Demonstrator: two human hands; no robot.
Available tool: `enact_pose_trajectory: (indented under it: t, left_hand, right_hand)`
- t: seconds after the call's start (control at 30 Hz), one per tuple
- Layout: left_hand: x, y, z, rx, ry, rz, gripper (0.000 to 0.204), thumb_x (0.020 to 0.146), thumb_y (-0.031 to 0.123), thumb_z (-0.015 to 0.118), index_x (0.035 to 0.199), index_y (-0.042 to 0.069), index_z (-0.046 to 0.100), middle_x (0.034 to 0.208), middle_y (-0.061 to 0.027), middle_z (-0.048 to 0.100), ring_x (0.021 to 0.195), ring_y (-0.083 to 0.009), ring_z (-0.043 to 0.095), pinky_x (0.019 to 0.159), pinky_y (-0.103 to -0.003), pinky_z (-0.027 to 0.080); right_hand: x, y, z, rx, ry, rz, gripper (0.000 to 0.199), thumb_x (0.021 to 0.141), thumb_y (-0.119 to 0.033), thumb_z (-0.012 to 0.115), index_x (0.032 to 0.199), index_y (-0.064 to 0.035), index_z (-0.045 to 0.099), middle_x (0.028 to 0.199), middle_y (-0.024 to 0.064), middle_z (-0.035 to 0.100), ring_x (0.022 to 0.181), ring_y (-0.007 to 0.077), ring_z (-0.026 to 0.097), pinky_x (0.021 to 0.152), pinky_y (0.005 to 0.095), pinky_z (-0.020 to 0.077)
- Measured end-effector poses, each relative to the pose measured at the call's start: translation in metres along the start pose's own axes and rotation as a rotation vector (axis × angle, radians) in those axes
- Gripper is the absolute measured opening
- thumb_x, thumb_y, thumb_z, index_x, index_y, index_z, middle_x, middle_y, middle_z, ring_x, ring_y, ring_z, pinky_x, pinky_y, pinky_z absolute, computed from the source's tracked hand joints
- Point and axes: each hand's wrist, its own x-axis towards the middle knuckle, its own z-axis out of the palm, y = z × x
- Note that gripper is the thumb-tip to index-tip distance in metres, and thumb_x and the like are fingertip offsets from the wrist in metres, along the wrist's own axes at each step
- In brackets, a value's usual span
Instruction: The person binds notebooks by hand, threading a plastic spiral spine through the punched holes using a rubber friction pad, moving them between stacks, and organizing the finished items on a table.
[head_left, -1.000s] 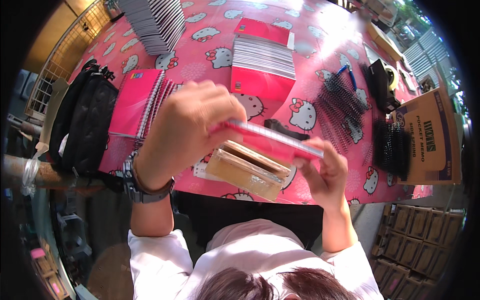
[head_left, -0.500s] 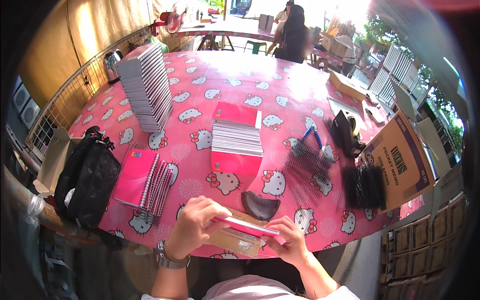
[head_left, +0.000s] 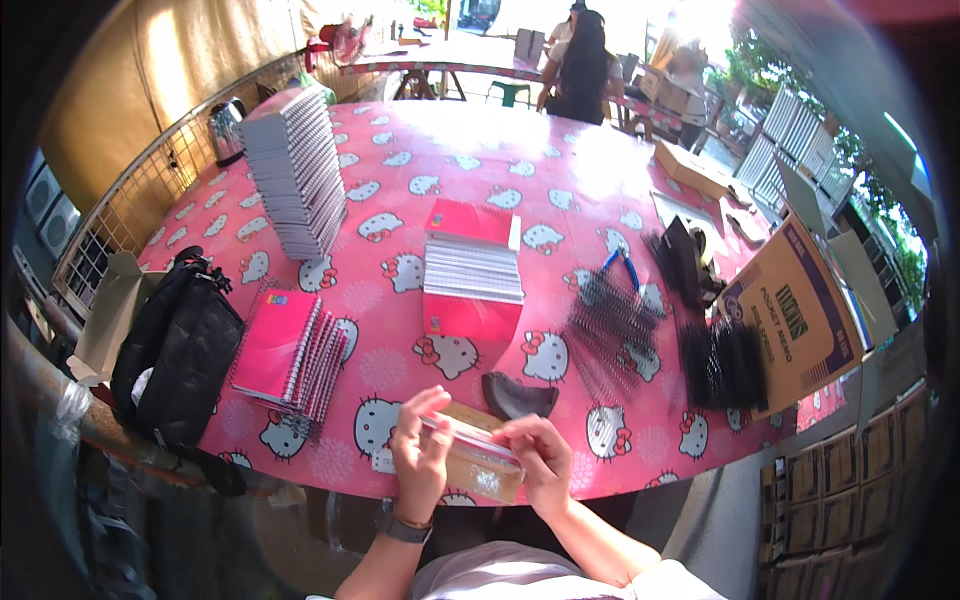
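My left hand (head_left: 421, 455) and my right hand (head_left: 538, 455) hold a thin notepad (head_left: 472, 432) by its two ends, close to the table's near edge. Its white page edges face up, with a thin line of pink cover showing. The fingers of both hands are bent around it. Just beneath the pad lies a brown block (head_left: 478, 474) with a shiny patch. A dark curved pad (head_left: 520, 397) sits right behind that block. Farther back, a row of unbound pink notepads (head_left: 472, 270) stands on edge between flat pink ones.
Spiral-bound pink notebooks (head_left: 278, 345) lie left, beside a black bag (head_left: 180, 350). A tall notebook stack (head_left: 292, 175) rises behind them. On the right are loose black wire spirals (head_left: 615, 325), blue-handled pliers (head_left: 622, 265), a tape dispenser (head_left: 695, 260) and a carton (head_left: 795, 315). People (head_left: 585, 65) sit far back.
Both hands have drawn closer together, the right one moving left. The notepad has tilted so that less of its pink cover shows. My left wrist has swung to the right.
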Motion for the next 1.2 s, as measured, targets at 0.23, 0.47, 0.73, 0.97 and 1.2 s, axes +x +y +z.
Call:
enact_pose_trajectory:
  t: [0.23, 0.47, 0.73, 0.97, 1.2]
  left_hand:
    - [-0.004, -0.001, -0.008, 0.111, 0.087, 0.072, 0.028, 0.087, 0.008, 0.062, 0.113, 0.0, 0.066, 0.13, -0.0131, 0.056, 0.118, -0.023, 0.05, 0.098, -0.036, 0.041]
    - [-0.003, -0.002, -0.003, 0.062, 0.103, 0.038, 0.029, 0.09, 0.009, 0.058, 0.117, 0.003, 0.067, 0.137, -0.013, 0.051, 0.127, -0.0255, 0.042, 0.105, -0.039, 0.034]
    - [-0.012, 0.041, 0.011, 0.826, -0.201, 0.488, 0.052, 0.082, 0.033, 0.067, 0.132, 0.021, 0.059, 0.144, -0.0076, 0.047, 0.141, -0.0295, 0.031, 0.114, -0.058, -0.001]
    - [-0.01, 0.015, 0.019, 0.702, -0.204, 0.572, 0.023, 0.076, 0.02, 0.076, 0.099, 0.023, 0.075, 0.085, 0.0071, 0.063, 0.086, -0.015, 0.057, 0.108, -0.046, 0.026]
    - [-0.007, 0.017, 0.021, 0.702, -0.209, 0.598, 0.023, 0.075, 0.021, 0.076, 0.098, 0.024, 0.075, 0.085, 0.0077, 0.063, 0.089, -0.0142, 0.057, 0.107, -0.044, 0.026]
  right_hand:
    - [0.085, -0.007, -0.083, -1.267, 0.133, -0.276, 0.027, 0.082, -0.014, 0.07, 0.105, -0.0016, 0.063, 0.102, 0.0142, 0.063, 0.098, 0.0309, 0.057, 0.084, 0.0385, 0.048]
    - [0.093, 0.016, -0.123, -1.373, 0.147, -0.146, 0.017, 0.083, -0.017, 0.068, 0.093, -0.0039, 0.065, 0.091, 0.0115, 0.062, 0.091, 0.0308, 0.059, 0.081, 0.0406, 0.0492]
    - [0.079, -0.027, -0.103, -0.979, 0.162, -0.254, 0.037, 0.08, 0.009, 0.048, 0.115, 0.0002, 0.055, 0.106, 0.0178, 0.058, 0.091, 0.0279, 0.061, 0.083, 0.0366, 0.0486]
    - [0.011, -0.072, -0.068, -0.683, -0.302, -0.03, 0.029, 0.082, 0.004, 0.066, 0.11, -0.0024, 0.067, 0.088, 0.0102, 0.065, 0.08, 0.0183, 0.064, 0.071, 0.0267, 0.0502]
    - [-0.002, -0.056, -0.064, -0.491, -0.246, 0.029, 0.027, 0.082, 0.01, 0.063, 0.106, -0.0014, 0.067, 0.089, 0.0076, 0.065, 0.082, 0.016, 0.064, 0.07, 0.0261, 0.051]
